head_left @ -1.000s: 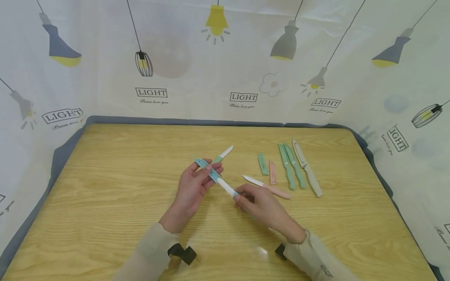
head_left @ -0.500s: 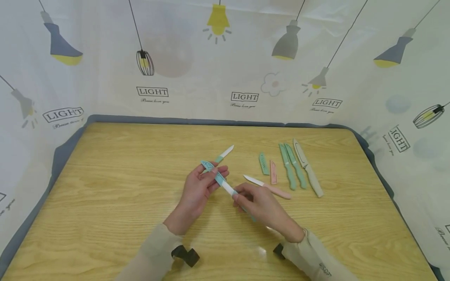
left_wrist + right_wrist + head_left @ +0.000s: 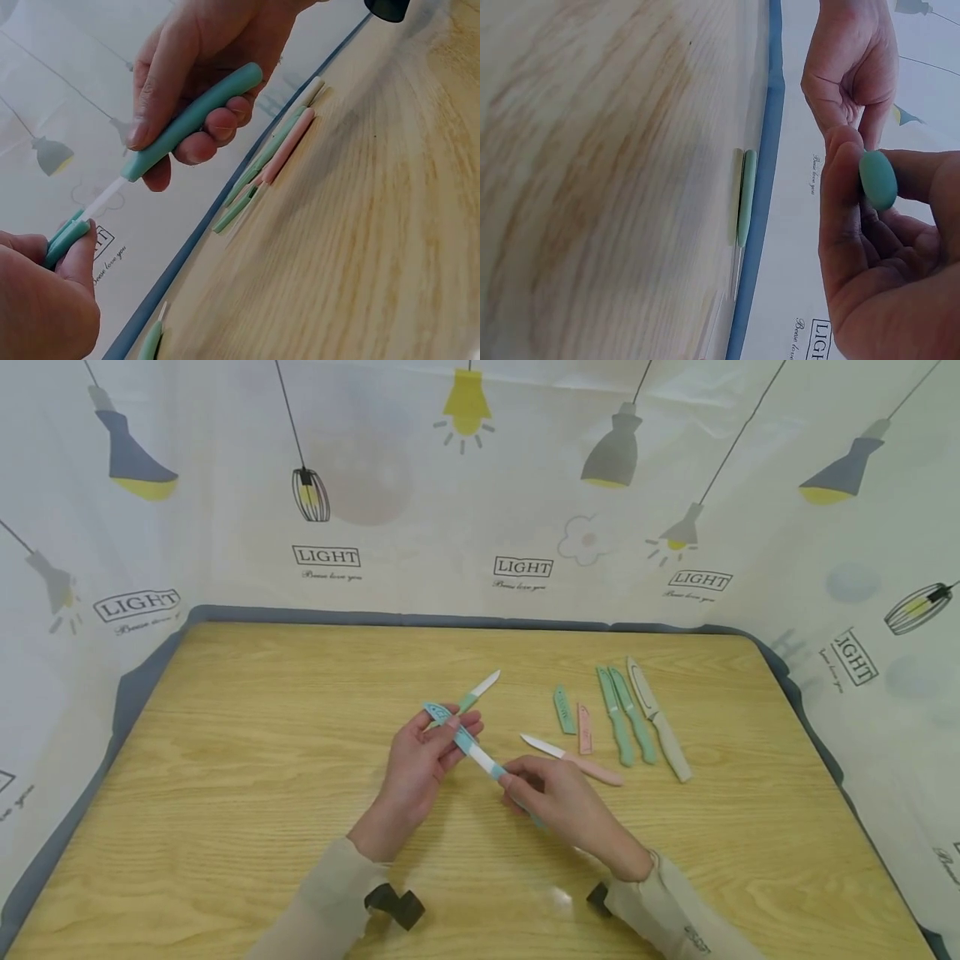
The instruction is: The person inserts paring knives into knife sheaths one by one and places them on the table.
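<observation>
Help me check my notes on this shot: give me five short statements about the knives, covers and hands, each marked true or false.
1. The left hand holds the blue cover. True.
2. The held knife has its whole blade inside the blue cover. False: part of the white blade shows outside it.
3. The right hand grips the pink knife. False: it grips the held knife's handle; the pink knife lies on the table.
4. The pink cover lies beside the green cover. True.
5. The beige knife lies left of the pink cover. False: in the head view it lies to the right.
</observation>
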Action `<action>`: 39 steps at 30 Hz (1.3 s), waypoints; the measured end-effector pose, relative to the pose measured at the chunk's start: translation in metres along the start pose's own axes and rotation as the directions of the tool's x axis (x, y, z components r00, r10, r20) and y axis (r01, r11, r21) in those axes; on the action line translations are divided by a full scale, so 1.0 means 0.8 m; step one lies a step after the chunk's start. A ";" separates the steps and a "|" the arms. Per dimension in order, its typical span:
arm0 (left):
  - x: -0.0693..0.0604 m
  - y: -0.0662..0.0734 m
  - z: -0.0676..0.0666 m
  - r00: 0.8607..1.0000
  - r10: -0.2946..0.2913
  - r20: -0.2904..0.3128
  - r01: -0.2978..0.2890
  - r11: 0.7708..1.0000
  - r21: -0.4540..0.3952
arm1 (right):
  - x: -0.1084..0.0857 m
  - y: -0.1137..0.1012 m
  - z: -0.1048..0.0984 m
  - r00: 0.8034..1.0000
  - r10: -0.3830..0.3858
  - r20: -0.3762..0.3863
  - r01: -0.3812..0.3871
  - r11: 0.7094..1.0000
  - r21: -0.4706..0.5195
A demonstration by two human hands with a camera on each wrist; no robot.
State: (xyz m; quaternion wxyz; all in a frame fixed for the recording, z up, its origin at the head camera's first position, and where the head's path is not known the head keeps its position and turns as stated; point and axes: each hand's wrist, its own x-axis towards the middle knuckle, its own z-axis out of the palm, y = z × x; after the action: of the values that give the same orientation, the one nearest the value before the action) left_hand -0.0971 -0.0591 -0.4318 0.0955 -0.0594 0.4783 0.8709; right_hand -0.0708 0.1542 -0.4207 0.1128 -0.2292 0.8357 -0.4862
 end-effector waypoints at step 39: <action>-0.006 -0.025 0.017 1.000 0.007 -0.004 -0.007 1.000 0.006 | 0.011 -0.003 0.005 0.992 -0.011 -0.123 -0.026 0.953 -0.302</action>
State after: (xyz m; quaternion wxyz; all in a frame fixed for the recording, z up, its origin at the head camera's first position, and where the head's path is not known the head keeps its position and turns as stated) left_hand -0.0881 -0.0374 -0.4400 0.0917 -0.0591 0.4813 0.8698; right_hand -0.0757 0.1455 -0.4202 0.0263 -0.2101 0.9065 -0.3652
